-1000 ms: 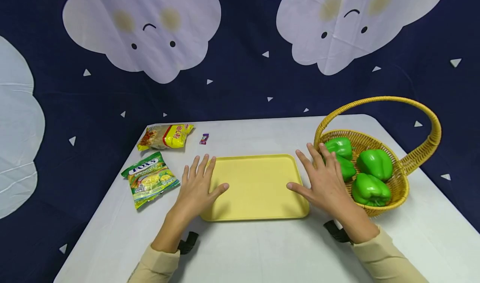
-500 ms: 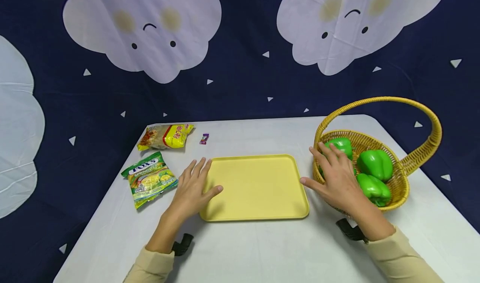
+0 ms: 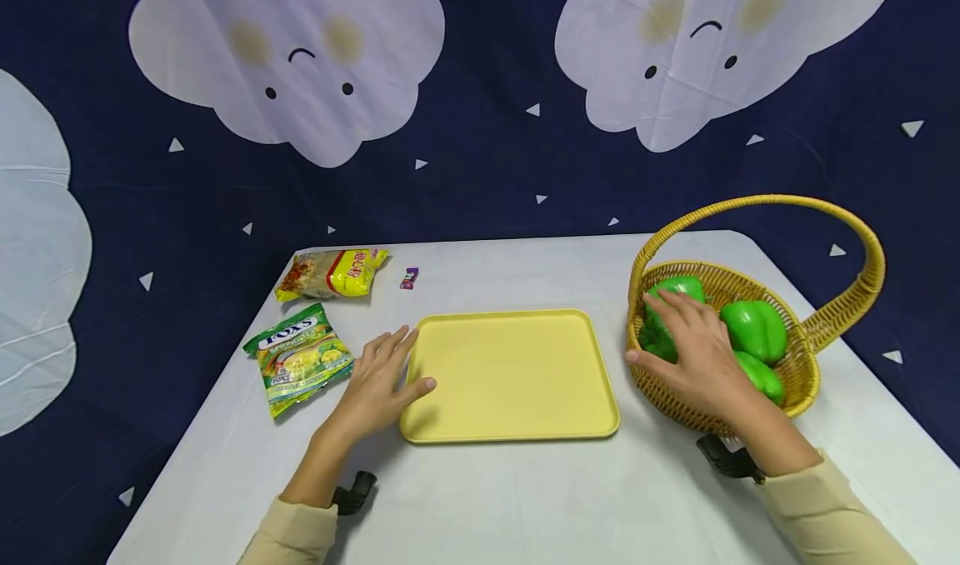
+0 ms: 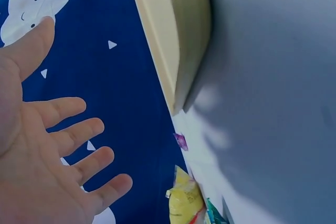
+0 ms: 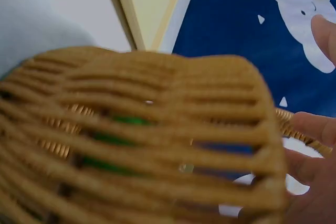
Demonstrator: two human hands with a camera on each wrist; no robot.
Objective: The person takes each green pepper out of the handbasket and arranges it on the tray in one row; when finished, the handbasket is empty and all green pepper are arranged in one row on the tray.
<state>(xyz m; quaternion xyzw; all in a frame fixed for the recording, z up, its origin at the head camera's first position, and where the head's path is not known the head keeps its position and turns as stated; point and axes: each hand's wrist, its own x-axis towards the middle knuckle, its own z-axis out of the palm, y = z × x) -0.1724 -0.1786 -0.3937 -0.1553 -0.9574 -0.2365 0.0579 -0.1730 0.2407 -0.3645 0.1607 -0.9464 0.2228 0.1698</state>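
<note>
Over the near left side of a wicker basket (image 3: 675, 398) hovers my right hand (image 3: 697, 357), fingers spread and relaxed, holding nothing. Several green bell peppers (image 3: 756, 332) lie in the basket, some partly covered by that hand. The right wrist view is mostly filled by the basket's woven wall (image 5: 157, 129), with green showing through the gaps. My left hand (image 3: 378, 386) is above the left edge of a yellow tray (image 3: 517, 373), its fingers extended and apart. In the left wrist view the left palm (image 4: 42, 171) holds nothing, and the tray's rim (image 4: 191, 40) is beside it.
A green candy bag (image 3: 300, 361) lies left of the tray. Behind it are a yellow and brown food packet (image 3: 330, 273) and a small purple wrapped candy (image 3: 408, 278). The basket's tall handle (image 3: 780, 202) arches above the peppers. A dark blue cloud-print cloth (image 3: 480, 132) hangs behind the white table (image 3: 525, 507).
My right hand has moved right, from beside the tray to over the basket. The left hand has drawn slightly left and towards me. The tray, packets and basket stay in place.
</note>
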